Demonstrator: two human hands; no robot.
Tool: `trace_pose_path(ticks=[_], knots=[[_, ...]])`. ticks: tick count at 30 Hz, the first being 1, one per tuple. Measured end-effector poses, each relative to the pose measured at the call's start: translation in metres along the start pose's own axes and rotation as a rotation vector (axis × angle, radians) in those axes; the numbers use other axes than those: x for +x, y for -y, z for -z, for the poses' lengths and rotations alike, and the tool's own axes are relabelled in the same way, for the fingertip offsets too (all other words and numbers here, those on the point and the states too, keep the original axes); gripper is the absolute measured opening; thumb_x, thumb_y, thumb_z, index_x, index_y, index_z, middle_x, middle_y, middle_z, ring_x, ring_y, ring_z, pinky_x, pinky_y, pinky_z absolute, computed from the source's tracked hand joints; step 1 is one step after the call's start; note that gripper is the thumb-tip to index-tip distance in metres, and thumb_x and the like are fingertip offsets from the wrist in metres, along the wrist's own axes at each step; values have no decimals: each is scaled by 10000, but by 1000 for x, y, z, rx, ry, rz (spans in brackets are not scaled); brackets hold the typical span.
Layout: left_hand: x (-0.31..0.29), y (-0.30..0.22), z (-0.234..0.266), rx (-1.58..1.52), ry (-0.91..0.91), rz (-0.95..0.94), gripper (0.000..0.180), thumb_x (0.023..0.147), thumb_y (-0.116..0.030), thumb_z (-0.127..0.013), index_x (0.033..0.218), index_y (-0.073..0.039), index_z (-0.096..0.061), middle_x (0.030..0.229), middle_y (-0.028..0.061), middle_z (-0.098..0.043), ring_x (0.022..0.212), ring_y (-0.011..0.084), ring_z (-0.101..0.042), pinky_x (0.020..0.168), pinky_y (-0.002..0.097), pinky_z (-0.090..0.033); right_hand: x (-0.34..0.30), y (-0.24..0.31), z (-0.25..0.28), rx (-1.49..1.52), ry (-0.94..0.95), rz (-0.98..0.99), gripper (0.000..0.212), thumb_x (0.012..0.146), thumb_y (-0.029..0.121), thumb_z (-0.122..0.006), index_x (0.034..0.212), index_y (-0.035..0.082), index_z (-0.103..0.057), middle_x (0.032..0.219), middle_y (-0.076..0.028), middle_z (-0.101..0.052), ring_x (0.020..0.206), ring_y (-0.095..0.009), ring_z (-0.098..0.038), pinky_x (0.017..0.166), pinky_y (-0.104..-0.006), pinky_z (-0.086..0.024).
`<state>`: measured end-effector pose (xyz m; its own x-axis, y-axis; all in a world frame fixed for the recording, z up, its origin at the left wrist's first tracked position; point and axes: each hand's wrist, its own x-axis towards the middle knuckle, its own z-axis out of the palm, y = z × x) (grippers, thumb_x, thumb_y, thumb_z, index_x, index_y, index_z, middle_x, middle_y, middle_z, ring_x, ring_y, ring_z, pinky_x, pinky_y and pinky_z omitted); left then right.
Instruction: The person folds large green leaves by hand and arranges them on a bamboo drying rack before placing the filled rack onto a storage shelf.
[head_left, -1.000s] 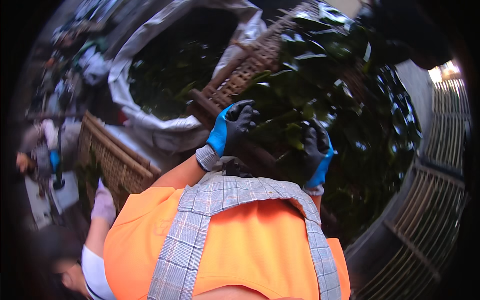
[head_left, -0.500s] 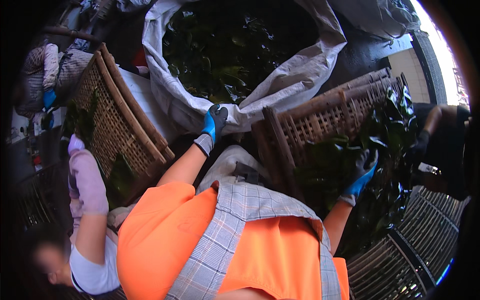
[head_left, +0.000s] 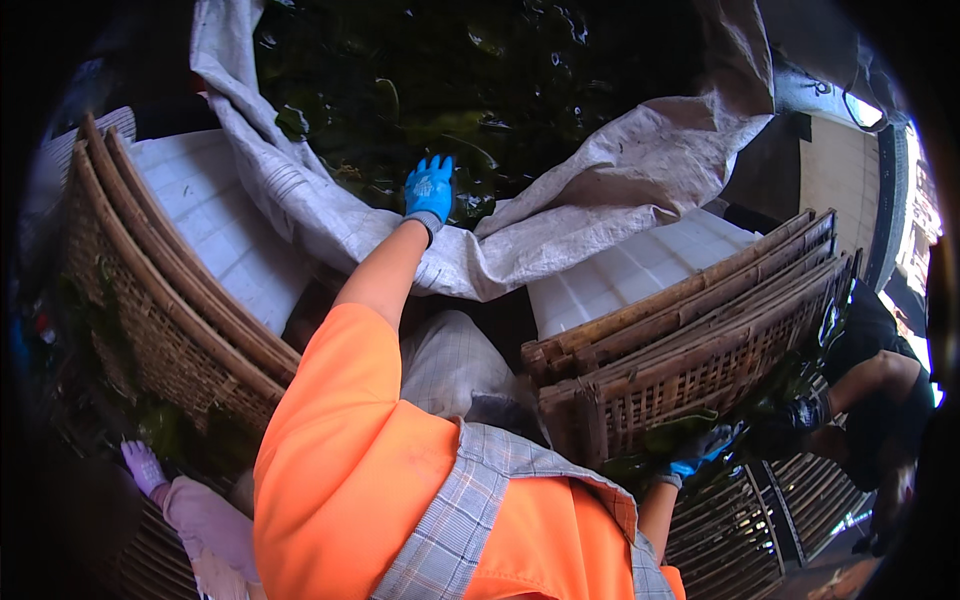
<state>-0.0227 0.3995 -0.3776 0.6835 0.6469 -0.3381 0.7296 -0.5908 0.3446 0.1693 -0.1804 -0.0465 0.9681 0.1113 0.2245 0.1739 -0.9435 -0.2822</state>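
My left hand [head_left: 430,190], in a blue glove, lies with its fingers spread on wet, dark green leafy sheets [head_left: 480,120] inside a big white woven sack [head_left: 620,150]. Its wrist crosses the sack's near rim. Low on the right, my right hand [head_left: 703,452], in a blue and dark glove, rests among more dark green sheets [head_left: 690,432] beside a woven bamboo tray [head_left: 665,400]. Its fingers look stretched out, and I see nothing held in them, though shadow hides part of the hand.
Stacked bamboo trays [head_left: 170,300] stand at the left, with white blocks [head_left: 225,220] behind them. At the lower left is another person's purple-gloved hand [head_left: 143,465]. A person in dark clothes [head_left: 870,390] works at the right edge, above slatted bamboo racks [head_left: 725,530].
My left hand has turned over from the sack's rim onto the sheets inside, its fingers now spread. My view has shifted, and my right hand appears lower. The purple-gloved hand is lower too.
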Motion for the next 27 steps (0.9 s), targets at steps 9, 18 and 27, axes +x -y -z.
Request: trace_pose_path(ticks=[9, 18, 27], knots=[[78, -15, -47, 615, 257, -307, 549, 859, -51, -437, 1378, -219, -374, 1332, 71, -459, 1250, 300, -403, 1087, 497, -206, -3, 63, -2, 11, 22, -85, 443, 1008, 237, -296, 1346, -44, -354, 1427, -181, -320, 1271, -289, -365, 1079, -377, -277], [57, 14, 57, -320, -2, 364, 347, 766, -401, -657, 934, -99, -682, 928, 179, -660, 883, 365, -617, 787, 431, -483, -13, 37, -10, 75, -42, -110, 419, 974, 144, -403, 1343, -50, -359, 1363, -165, -408, 1242, -262, -405, 1047, -359, -311], [-27, -120, 269, -1592, 62, -137, 243, 847, -1, -591, 1087, 27, -614, 957, 59, -664, 805, 132, -605, 734, 252, -473, -5, 46, -32, 721, -200, -108, 348, 919, 59, -474, 1266, 25, -477, 1129, -25, -524, 866, -118, -547, 791, -282, -473]])
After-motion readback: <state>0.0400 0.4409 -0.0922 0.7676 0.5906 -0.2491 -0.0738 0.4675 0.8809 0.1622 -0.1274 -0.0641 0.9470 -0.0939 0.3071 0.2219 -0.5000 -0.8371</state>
